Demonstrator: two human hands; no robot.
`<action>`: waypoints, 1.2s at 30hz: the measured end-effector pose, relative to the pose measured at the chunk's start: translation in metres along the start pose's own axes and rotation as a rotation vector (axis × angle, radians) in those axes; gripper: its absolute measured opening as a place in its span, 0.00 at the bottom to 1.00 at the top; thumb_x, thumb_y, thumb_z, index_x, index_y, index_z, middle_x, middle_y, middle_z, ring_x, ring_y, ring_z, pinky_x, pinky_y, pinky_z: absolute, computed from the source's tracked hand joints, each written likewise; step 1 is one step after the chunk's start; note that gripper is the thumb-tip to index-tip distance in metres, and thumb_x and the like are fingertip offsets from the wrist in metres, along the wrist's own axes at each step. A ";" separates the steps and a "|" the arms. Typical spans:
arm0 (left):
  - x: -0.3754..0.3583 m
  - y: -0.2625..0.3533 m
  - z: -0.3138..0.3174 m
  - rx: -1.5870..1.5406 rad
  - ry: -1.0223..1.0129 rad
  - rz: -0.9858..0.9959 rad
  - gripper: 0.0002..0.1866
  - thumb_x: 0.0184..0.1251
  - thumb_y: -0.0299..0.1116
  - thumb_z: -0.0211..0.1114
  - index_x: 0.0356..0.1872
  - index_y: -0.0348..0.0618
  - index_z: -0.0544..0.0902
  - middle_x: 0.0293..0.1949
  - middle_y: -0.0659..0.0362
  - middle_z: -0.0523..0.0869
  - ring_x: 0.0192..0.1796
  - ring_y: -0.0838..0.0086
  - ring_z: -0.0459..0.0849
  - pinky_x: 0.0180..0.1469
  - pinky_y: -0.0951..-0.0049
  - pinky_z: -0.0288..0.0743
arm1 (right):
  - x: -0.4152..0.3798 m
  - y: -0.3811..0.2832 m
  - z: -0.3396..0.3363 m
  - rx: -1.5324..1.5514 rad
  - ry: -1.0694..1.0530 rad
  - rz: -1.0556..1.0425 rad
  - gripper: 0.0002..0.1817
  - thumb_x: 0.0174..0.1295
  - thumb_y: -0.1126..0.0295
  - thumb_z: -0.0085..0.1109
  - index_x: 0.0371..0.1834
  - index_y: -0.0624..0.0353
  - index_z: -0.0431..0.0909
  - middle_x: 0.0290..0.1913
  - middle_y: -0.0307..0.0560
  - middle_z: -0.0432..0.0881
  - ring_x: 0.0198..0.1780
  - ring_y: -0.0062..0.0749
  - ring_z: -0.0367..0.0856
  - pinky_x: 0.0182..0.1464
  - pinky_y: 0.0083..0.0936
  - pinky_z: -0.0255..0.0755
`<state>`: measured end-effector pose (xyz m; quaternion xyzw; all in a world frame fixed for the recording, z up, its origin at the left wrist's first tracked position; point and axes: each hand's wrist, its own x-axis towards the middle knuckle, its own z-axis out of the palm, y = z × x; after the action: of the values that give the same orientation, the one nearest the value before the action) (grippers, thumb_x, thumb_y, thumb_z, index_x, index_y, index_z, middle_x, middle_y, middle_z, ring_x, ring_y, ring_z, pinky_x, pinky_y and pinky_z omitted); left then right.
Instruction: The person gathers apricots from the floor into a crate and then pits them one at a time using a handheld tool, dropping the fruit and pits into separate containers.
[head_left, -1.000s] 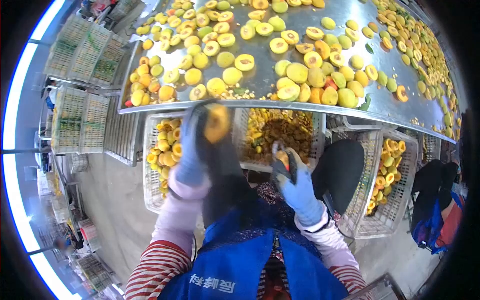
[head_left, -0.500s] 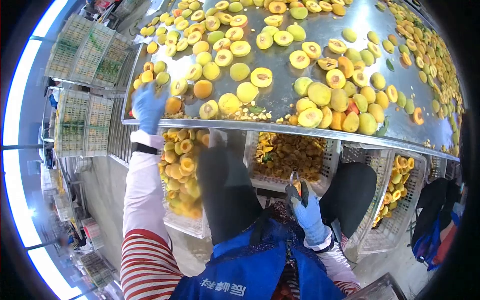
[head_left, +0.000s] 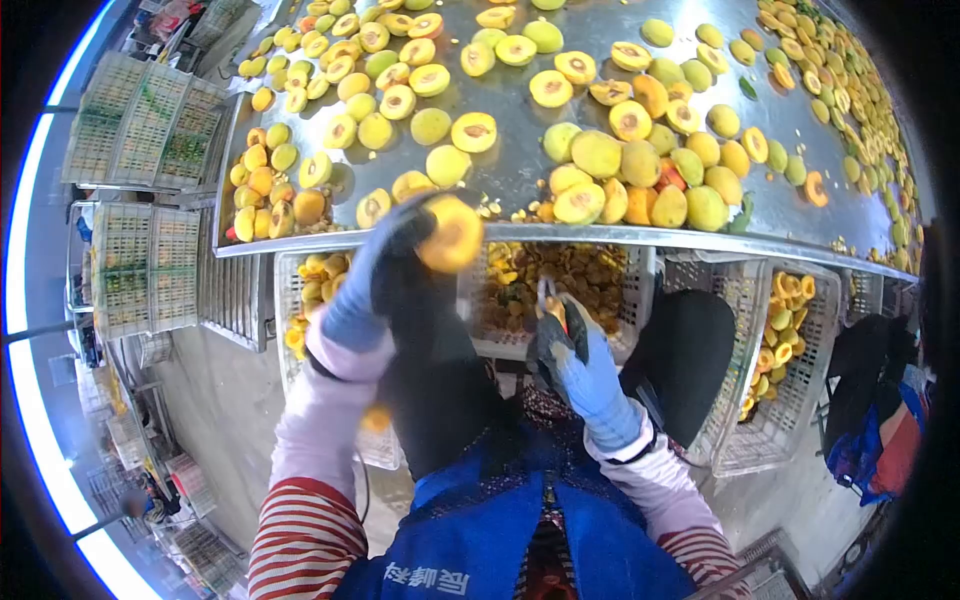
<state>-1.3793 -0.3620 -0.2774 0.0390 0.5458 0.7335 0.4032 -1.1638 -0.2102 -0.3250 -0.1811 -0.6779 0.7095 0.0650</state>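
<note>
My left hand [head_left: 395,255], in a blue and dark glove, is blurred by motion and holds a halved yellow fruit [head_left: 450,234] with its cut face showing, just in front of the table edge. My right hand [head_left: 580,365], gloved too, is closed around a small tool with a looped metal tip [head_left: 548,298], over the near side of the basket of brownish fruit pieces [head_left: 600,285]. Whole and halved fruits [head_left: 596,154] lie on the metal table [head_left: 350,239] beyond both hands.
A crate of fruit halves [head_left: 292,300] stands at the left, partly behind my left arm. Another fruit crate [head_left: 790,400] is at the right. Stacked crates [head_left: 125,260] stand farther left. Dark and blue cloth [head_left: 870,420] is at the far right.
My left hand has moved right and nearer from the table's left corner and now holds a fruit half. The tool hand has shifted slightly left. The view has shifted a little.
</note>
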 end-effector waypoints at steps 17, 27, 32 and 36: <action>-0.086 -0.063 0.119 0.181 0.064 0.464 0.17 0.71 0.33 0.52 0.55 0.32 0.72 0.45 0.57 0.79 0.47 0.77 0.76 0.51 0.78 0.70 | -0.059 -0.020 0.011 -0.540 0.121 -0.366 0.39 0.57 0.61 0.63 0.66 0.71 0.57 0.51 0.67 0.74 0.49 0.54 0.75 0.52 0.40 0.68; -0.091 -0.064 0.107 0.276 -0.261 0.445 0.30 0.68 0.32 0.54 0.67 0.32 0.57 0.61 0.52 0.68 0.61 0.72 0.68 0.63 0.73 0.61 | -0.058 -0.008 0.001 0.066 -0.088 -0.019 0.31 0.60 0.63 0.57 0.63 0.70 0.60 0.45 0.49 0.78 0.41 0.30 0.77 0.40 0.32 0.71; -0.085 -0.055 0.100 0.508 -0.148 0.222 0.16 0.64 0.35 0.61 0.47 0.35 0.77 0.40 0.61 0.81 0.42 0.78 0.77 0.46 0.78 0.72 | -0.055 -0.018 -0.004 -0.621 -0.092 -0.271 0.31 0.59 0.61 0.58 0.61 0.71 0.62 0.41 0.54 0.79 0.36 0.43 0.79 0.36 0.40 0.72; -0.085 -0.074 0.106 0.564 0.022 0.289 0.12 0.65 0.31 0.59 0.45 0.34 0.78 0.38 0.60 0.82 0.40 0.81 0.77 0.43 0.78 0.72 | -0.066 0.014 0.018 0.032 -0.052 -0.178 0.28 0.64 0.55 0.52 0.58 0.68 0.64 0.36 0.50 0.78 0.30 0.33 0.77 0.29 0.29 0.71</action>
<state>-1.2283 -0.3287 -0.2640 0.2186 0.7208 0.6032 0.2623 -1.1064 -0.2507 -0.3275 -0.1007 -0.6813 0.7162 0.1130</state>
